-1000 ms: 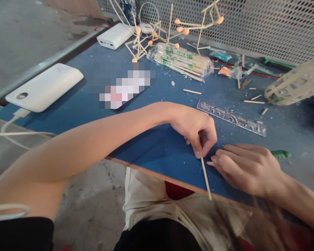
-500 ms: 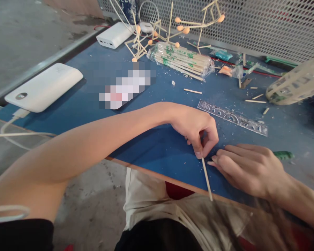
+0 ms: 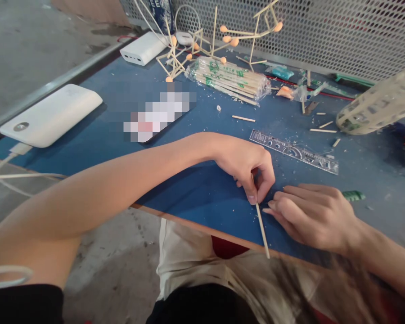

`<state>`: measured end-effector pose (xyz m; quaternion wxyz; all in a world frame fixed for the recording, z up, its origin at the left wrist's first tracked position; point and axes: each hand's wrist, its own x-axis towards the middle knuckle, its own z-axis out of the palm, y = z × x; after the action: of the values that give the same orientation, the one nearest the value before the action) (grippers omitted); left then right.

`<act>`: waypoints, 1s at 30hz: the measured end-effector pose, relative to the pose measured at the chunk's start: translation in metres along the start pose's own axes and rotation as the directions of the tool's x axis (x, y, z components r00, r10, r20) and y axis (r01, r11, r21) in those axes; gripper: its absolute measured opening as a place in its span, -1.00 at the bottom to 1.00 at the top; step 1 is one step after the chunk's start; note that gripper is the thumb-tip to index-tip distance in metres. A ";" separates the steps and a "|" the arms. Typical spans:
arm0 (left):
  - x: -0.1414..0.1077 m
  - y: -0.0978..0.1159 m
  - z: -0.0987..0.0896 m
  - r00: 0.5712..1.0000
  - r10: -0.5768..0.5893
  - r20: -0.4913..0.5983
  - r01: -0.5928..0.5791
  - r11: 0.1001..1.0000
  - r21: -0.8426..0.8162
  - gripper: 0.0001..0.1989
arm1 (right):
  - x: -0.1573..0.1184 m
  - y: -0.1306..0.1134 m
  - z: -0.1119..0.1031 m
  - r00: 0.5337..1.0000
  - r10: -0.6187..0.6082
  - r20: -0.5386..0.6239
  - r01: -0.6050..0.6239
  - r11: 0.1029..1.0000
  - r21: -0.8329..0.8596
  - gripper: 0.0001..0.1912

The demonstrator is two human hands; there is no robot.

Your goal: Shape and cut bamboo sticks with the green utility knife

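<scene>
My left hand (image 3: 251, 173) pinches a thin wooden stick (image 3: 262, 231) between thumb and fingers. The stick's lower end reaches over the front edge of the blue table (image 3: 189, 193). Just right of it, my right hand (image 3: 310, 216) rests on the table with its fingers bent and close together; what lies under or between its fingertips, if anything, is hidden. Beyond both hands lies a clear ruler (image 3: 293, 151). A green item (image 3: 353, 195) is partly behind my right hand.
A pack of sticks (image 3: 227, 78) lies under stick frames with orange joints (image 3: 234, 42). Two white power banks (image 3: 52, 114) and a blurred-out flat object (image 3: 158, 114) are at the left. A lattice cylinder (image 3: 378, 105) stands at the right. Short stick pieces (image 3: 243, 119) lie about.
The whole view has shifted slightly, so things appear a little further left. Both hands keep nearly the same pose, and the stick is still in my left hand.
</scene>
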<state>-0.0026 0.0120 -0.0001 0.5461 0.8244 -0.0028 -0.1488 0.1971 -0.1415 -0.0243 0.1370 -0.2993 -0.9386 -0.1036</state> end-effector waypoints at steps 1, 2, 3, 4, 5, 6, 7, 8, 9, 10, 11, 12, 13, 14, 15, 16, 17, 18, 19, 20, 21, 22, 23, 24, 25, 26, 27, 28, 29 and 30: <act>0.000 0.000 0.000 1.000 0.003 0.000 -0.003 1.000 0.005 -0.92 | 0.000 0.000 -0.001 1.000 -0.001 0.006 0.001 1.000 -0.004 -0.78; 0.000 -0.001 0.000 1.000 0.006 0.000 -0.006 1.000 0.008 -0.92 | 0.000 0.000 -0.001 1.000 -0.002 0.010 0.002 1.000 -0.010 -0.77; 0.000 -0.001 0.000 1.000 0.010 -0.001 -0.010 1.000 0.007 -0.93 | 0.001 0.000 -0.002 1.000 -0.003 0.010 0.003 1.000 -0.016 -0.77; 0.001 -0.002 0.000 1.000 0.014 -0.004 -0.014 1.000 0.007 -0.93 | 0.001 -0.001 -0.003 1.000 -0.002 0.011 0.002 1.000 -0.023 -0.77; 0.001 -0.002 0.000 1.000 0.019 -0.007 -0.019 1.000 0.009 -0.93 | 0.001 -0.001 -0.003 1.000 -0.002 0.013 0.003 1.000 -0.028 -0.77; 0.001 -0.003 0.000 1.000 0.024 -0.011 -0.024 1.000 0.014 -0.92 | 0.001 -0.001 -0.003 1.000 -0.002 0.017 0.002 1.000 -0.030 -0.77; 0.001 -0.003 0.000 0.999 0.029 -0.015 -0.029 0.999 0.018 -0.92 | 0.001 -0.001 -0.004 1.000 0.000 0.020 0.001 1.000 -0.031 -0.77; 0.001 -0.003 0.000 0.999 0.032 -0.017 -0.032 0.999 0.022 -0.92 | 0.000 -0.002 -0.004 1.000 0.003 0.021 -0.002 1.000 -0.030 -0.78; 0.001 -0.003 0.000 0.999 0.034 -0.017 -0.034 0.999 0.024 -0.92 | 0.000 -0.002 -0.004 1.000 0.005 0.018 -0.004 1.000 -0.030 -0.78; 0.001 -0.003 0.000 0.999 0.033 -0.014 -0.033 0.999 0.023 -0.93 | 0.000 -0.001 -0.004 1.000 0.005 0.014 -0.005 1.000 -0.029 -0.78; 0.001 -0.002 0.000 1.000 0.029 -0.010 -0.029 0.999 0.020 -0.93 | -0.001 -0.001 -0.004 1.000 0.006 0.008 -0.006 1.000 -0.030 -0.78; 0.001 -0.002 0.000 1.000 0.024 -0.007 -0.024 1.000 0.015 -0.93 | -0.001 -0.001 -0.004 1.000 0.005 0.004 -0.005 0.999 -0.032 -0.78; 0.001 -0.002 0.000 1.000 0.023 -0.004 -0.023 1.000 0.012 -0.93 | 0.000 -0.001 -0.004 1.000 0.003 0.002 -0.003 1.000 -0.031 -0.78; 0.001 -0.002 0.000 1.000 0.026 -0.004 -0.026 1.000 0.011 -0.93 | 0.000 -0.001 -0.004 1.000 0.000 0.002 0.000 1.000 -0.029 -0.77; 0.001 -0.002 0.000 1.000 0.030 -0.007 -0.030 1.000 0.008 -0.93 | 0.000 -0.001 -0.004 1.000 -0.002 0.002 0.002 1.000 -0.029 -0.77; 0.001 -0.002 0.001 0.999 0.034 -0.011 -0.034 0.999 0.005 -0.92 | 0.000 -0.001 -0.004 1.000 -0.005 0.004 0.005 1.000 -0.028 -0.77; 0.001 -0.002 0.001 0.999 0.035 -0.017 -0.035 0.999 0.001 -0.92 | 0.000 -0.001 -0.004 1.000 -0.005 0.005 0.005 1.000 -0.028 -0.78; 0.001 -0.002 0.001 0.999 0.032 -0.021 -0.032 0.999 -0.002 -0.92 | 0.000 -0.001 -0.004 1.000 -0.005 0.006 0.005 1.000 -0.029 -0.78; 0.001 -0.003 0.001 0.999 0.025 -0.024 -0.025 1.000 -0.003 -0.92 | 0.000 -0.001 -0.004 1.000 -0.001 0.008 0.002 1.000 -0.031 -0.79; 0.001 -0.003 0.001 1.000 0.017 -0.024 -0.017 1.000 -0.001 -0.92 | 0.000 -0.001 -0.004 1.000 0.003 0.014 -0.003 1.000 -0.030 -0.79; 0.001 -0.003 0.001 1.000 0.010 -0.022 -0.010 1.000 0.004 -0.92 | 0.001 -0.002 -0.004 1.000 0.006 0.019 -0.006 1.000 -0.029 -0.78; 0.001 -0.003 0.001 1.000 0.006 -0.017 -0.006 1.000 0.011 -0.91 | 0.001 -0.002 -0.004 1.000 0.007 0.024 -0.006 1.000 -0.027 -0.78; 0.002 -0.004 0.001 1.000 0.004 -0.013 -0.004 1.000 0.018 -0.91 | 0.001 -0.003 -0.004 1.000 0.006 0.026 -0.005 1.000 -0.027 -0.77; 0.002 -0.004 0.001 1.000 0.003 -0.009 -0.003 1.000 0.022 -0.90 | 0.002 -0.003 -0.004 1.000 0.002 0.031 -0.001 1.000 -0.028 -0.78; 0.002 -0.004 0.001 1.000 0.003 -0.008 -0.002 1.000 0.021 -0.89 | 0.003 -0.003 -0.004 0.999 -0.003 0.037 0.004 1.000 -0.031 -0.79; 0.002 -0.003 0.001 1.000 0.004 -0.009 -0.004 1.000 0.015 -0.89 | 0.003 -0.003 -0.004 0.999 -0.010 0.038 0.011 0.999 -0.036 -0.80; 0.002 -0.003 0.001 1.000 0.007 -0.014 -0.007 1.000 0.008 -0.89 | 0.004 -0.003 -0.004 0.999 -0.014 0.040 0.015 0.999 -0.039 -0.80; 0.002 -0.003 0.001 1.000 0.011 -0.020 -0.011 1.000 0.000 -0.89 | 0.004 -0.003 -0.004 0.999 -0.013 0.035 0.014 0.999 -0.039 -0.81; 0.002 -0.002 0.001 1.000 0.016 -0.027 -0.016 1.000 -0.007 -0.90 | 0.004 -0.002 -0.004 1.000 -0.008 0.020 0.009 0.999 -0.037 -0.80; 0.002 -0.001 0.001 0.999 0.021 -0.032 -0.021 1.000 -0.013 -0.91 | 0.004 -0.002 -0.004 1.000 -0.003 -0.001 0.003 0.999 -0.033 -0.79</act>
<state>-0.0014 0.0114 -0.0021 0.5532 0.8228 -0.0017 -0.1299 0.1935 -0.1419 -0.0194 0.1323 -0.3000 -0.9372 -0.1193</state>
